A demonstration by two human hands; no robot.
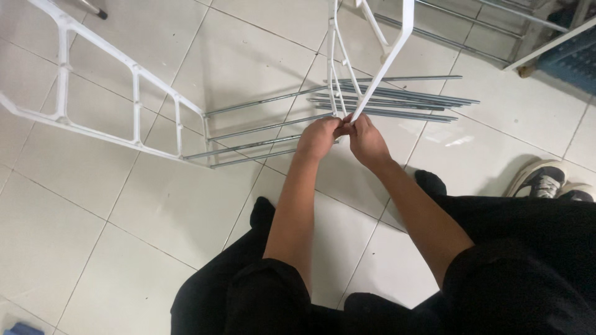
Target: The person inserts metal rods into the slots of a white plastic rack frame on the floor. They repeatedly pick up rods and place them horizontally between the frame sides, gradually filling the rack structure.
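Over a white tiled floor, my left hand [318,138] and my right hand [366,141] meet at the lower corner of a white plastic rack side frame [391,53] that rises toward the top of the view. Both hands pinch that corner where a grey metal rod [261,129] joins it. Several such rods run left from there into a second white side frame [99,93] lying tilted on the floor. A loose bundle of grey metal rods [403,99] lies on the tiles just beyond my hands.
My legs in black trousers and black socks [431,183] fill the lower view. A grey and white sneaker [543,180] sits at the right. Another white frame with rods [496,25] and a blue crate [574,59] stand at the top right.
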